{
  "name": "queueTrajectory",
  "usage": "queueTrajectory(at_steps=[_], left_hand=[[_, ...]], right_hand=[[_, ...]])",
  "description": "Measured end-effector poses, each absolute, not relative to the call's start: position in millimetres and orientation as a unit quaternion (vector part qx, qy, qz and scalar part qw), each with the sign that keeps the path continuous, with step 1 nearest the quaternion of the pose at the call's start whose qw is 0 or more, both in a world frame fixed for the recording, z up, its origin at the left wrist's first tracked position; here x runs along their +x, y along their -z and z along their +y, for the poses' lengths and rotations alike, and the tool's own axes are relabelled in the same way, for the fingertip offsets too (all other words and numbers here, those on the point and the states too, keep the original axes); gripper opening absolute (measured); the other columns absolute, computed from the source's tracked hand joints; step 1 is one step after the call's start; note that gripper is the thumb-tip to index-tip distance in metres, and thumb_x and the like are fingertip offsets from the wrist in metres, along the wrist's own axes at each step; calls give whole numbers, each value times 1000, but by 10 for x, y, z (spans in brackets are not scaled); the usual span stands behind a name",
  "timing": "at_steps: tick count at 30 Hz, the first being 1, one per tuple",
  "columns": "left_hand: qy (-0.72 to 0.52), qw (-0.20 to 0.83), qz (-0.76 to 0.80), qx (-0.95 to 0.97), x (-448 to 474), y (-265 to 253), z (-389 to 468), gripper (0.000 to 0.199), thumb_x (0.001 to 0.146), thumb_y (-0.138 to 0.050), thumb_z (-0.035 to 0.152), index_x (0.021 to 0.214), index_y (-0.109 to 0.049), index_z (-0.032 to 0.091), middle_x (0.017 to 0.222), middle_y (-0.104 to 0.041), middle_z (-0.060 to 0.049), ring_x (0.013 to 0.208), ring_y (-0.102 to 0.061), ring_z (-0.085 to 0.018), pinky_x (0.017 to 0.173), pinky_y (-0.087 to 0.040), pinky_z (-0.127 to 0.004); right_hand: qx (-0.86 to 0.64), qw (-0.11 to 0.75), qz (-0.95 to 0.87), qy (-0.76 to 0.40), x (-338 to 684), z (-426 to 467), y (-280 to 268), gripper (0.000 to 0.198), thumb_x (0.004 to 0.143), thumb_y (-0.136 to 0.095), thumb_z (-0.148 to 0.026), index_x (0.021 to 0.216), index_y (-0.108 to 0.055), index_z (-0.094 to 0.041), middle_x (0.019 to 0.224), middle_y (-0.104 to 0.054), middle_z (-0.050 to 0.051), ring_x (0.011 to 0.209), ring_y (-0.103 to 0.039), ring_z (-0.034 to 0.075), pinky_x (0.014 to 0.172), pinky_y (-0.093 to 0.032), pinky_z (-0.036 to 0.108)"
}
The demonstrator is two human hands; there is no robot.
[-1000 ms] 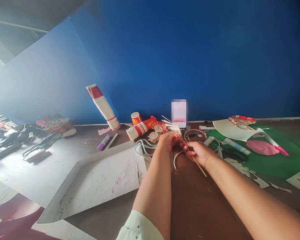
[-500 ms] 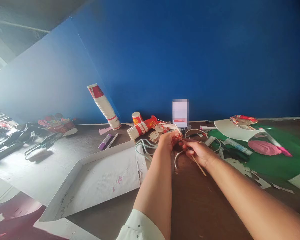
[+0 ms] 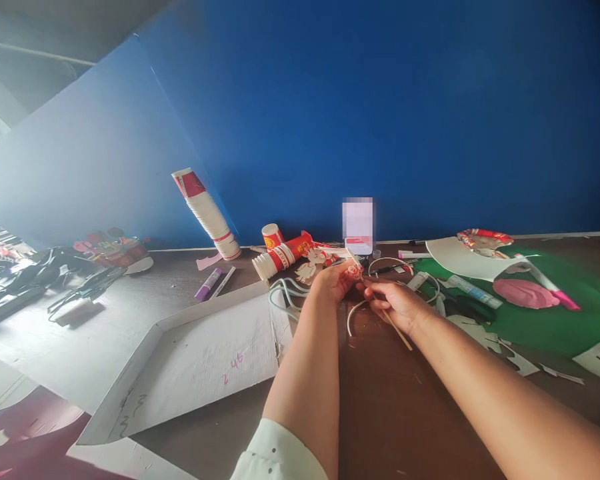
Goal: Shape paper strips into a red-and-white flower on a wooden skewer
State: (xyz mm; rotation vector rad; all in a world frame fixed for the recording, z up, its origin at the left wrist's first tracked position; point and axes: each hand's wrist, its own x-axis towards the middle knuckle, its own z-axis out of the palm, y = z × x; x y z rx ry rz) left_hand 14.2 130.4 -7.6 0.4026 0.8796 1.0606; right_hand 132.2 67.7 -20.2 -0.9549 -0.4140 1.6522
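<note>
Both my hands are close together over the brown table. My left hand [image 3: 334,281] is closed on a small red-and-white piece [image 3: 354,268], apparently paper; its exact kind is too small to make out. My right hand [image 3: 395,301] pinches a thin wooden stick [image 3: 399,331], whose lower end slants down toward me. The stick's upper end runs to the piece at my left fingers, and I cannot tell if they are joined. Behind my left hand lie pale cut-out shapes [image 3: 307,270] and red-and-white paper cups [image 3: 280,259] on their side.
A white cardboard tray [image 3: 200,347] lies left of my arms. Farther back are a leaning stack of paper cups [image 3: 210,217], a purple glue stick [image 3: 209,285] and a phone [image 3: 359,230]. On the right are a green sheet [image 3: 545,333], a pink paper oval [image 3: 525,293] and paper scraps [image 3: 520,360].
My left hand has tilted slightly, showing more of the red-and-white piece. My right hand still pinches the stick, nearly in the same place. The whole view has shifted a little.
</note>
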Motion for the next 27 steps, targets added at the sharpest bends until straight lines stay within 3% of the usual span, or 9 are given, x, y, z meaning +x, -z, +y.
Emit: queueTrajectory(at_steps=[27], left_hand=[[-471, 728, 428, 255, 171, 39, 1302, 16, 80, -53, 2, 67, -59, 8, 55, -55, -2, 44, -48, -5, 44, -41, -15]], right_hand=[[-405, 553, -165, -709, 1312, 690, 194, 17, 74, -53, 3, 75, -63, -11, 74, -69, 10, 44, -52, 3, 25, -23, 6]])
